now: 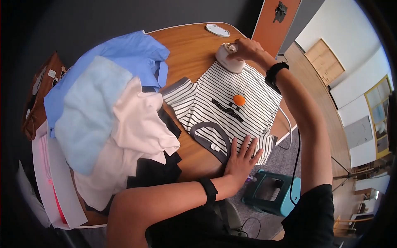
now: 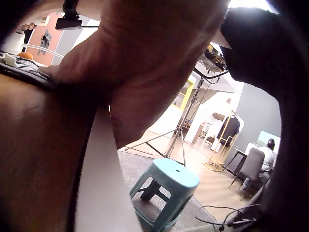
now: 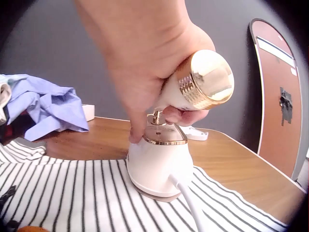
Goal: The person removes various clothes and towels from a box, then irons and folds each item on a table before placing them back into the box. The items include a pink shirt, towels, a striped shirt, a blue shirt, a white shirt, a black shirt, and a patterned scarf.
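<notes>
A black-and-white striped T-shirt [image 1: 223, 89] lies spread on the wooden table, its dark collar toward the person. My right hand [image 1: 249, 50] grips the handle of a small white steam iron [image 3: 157, 166] with gold trim. The iron's base rests on the shirt near its far hem, and a white cord [image 3: 190, 203] runs from its back. Spread fingers of my left hand [image 1: 241, 164] press on the shirt beside the collar and the near sleeve. A round orange thing [image 1: 239, 100] sits on the shirt next to dark lettering. The left wrist view mostly shows the hand's underside.
Blue, light blue and pale pink clothes [image 1: 136, 120] are heaped on the table's left side. A white oval plate [image 1: 218, 30] lies at the far edge. On the floor at right stands a teal stool [image 2: 169, 181]; a tripod [image 2: 181, 133] is behind it.
</notes>
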{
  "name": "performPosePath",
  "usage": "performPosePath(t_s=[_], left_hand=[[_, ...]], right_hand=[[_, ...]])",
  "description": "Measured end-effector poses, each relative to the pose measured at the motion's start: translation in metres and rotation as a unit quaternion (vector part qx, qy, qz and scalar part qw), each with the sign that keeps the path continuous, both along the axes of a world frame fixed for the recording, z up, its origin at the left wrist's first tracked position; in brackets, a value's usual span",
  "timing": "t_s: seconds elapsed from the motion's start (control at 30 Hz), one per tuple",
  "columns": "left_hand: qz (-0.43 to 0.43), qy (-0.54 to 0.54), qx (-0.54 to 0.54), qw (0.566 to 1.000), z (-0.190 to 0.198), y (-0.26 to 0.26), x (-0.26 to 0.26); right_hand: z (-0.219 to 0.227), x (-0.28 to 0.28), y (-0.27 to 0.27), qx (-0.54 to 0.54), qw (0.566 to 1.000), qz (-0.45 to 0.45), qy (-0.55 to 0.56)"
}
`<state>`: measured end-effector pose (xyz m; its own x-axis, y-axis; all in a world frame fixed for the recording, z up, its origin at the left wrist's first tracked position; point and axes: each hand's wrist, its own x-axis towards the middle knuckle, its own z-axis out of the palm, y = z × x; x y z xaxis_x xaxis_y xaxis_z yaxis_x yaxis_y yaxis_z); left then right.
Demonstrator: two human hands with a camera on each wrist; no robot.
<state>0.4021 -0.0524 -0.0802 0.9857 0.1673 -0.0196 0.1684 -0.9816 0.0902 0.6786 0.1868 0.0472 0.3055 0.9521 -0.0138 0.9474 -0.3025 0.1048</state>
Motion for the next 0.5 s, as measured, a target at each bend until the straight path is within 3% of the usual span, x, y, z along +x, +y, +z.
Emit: performPosePath(t_s=[0.2,0.3,0.4,0.5], left_hand=[[0.000,-0.061,-0.005,0.998,-0.012,-0.002,-0.002],[-0.007,-0.032,-0.013,0.999,-0.010,0.001,0.000],[-0.010,-0.002,-0.016,1.000,0.000,0.002,-0.001],[-0.013,-0.003,-0.018,1.000,-0.001,0.000,-0.002]], right_hand=[[-0.003,0.038,0.006,0.049,0.990,-0.106,-0.076],[-0.003,0.057,-0.003,0.034,0.983,-0.085,-0.157],[0.013,0.049,-0.037,0.073,0.989,-0.050,-0.122],[0.019,0.035,-0.070,0.038,0.996,-0.041,-0.068]])
